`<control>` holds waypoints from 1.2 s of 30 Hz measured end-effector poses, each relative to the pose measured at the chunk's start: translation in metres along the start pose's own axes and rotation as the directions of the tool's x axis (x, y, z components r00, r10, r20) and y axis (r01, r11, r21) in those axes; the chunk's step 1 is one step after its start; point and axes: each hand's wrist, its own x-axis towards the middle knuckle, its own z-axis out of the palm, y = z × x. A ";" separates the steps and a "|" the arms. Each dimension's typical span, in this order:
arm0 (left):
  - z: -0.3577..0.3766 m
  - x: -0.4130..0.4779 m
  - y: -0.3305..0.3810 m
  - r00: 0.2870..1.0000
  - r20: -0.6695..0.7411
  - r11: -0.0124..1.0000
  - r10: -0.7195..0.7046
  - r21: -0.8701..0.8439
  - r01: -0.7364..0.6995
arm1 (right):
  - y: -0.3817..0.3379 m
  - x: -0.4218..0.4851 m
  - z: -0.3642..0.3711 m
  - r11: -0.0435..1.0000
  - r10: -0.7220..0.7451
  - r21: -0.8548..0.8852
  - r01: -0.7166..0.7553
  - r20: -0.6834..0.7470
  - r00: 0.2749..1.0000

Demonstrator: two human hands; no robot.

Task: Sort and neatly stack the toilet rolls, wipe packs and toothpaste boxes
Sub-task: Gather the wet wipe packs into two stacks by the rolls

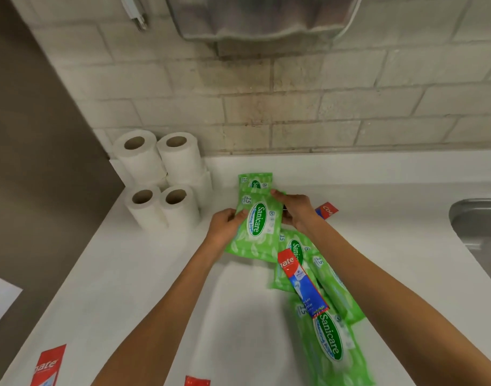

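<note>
Green wipe pack (256,227), white toilet rolls (160,176)

Toilet rolls (160,176): white, standing on end with cores up, bunched in the back left corner of the tabletop (127,274); the rear two stand higher.
Held wipe pack (256,227): green, label up, gripped at its sides by the left hand (224,224) and right hand (294,210).
Rear wipe pack (255,181): flat, just behind the held one, partly covered.
Loose wipe packs (330,346): three, overlapping askew on the right.
Slanted toothpaste box (301,282): red and blue, lying across the loose packs.
Far toothpaste box (326,210): peeking out behind the right hand.
Near toothpaste boxes (48,366): two at the front edge, cut off.
</note>
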 end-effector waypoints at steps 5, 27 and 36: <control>0.006 0.032 0.004 0.983 -0.184 0.998 0.001 0.060 0.010 | -0.003 0.027 0.003 0.997 -0.002 -0.074 -0.001 -0.038 0.999; 0.035 0.095 0.005 0.924 -0.209 0.862 0.320 0.470 -0.192 | 0.016 0.084 0.000 0.944 -0.126 -0.315 0.093 -0.086 0.988; 0.042 0.074 -0.011 0.920 0.189 0.486 0.344 0.803 -0.346 | 0.021 0.086 0.004 0.948 -0.131 -0.306 0.086 -0.128 0.983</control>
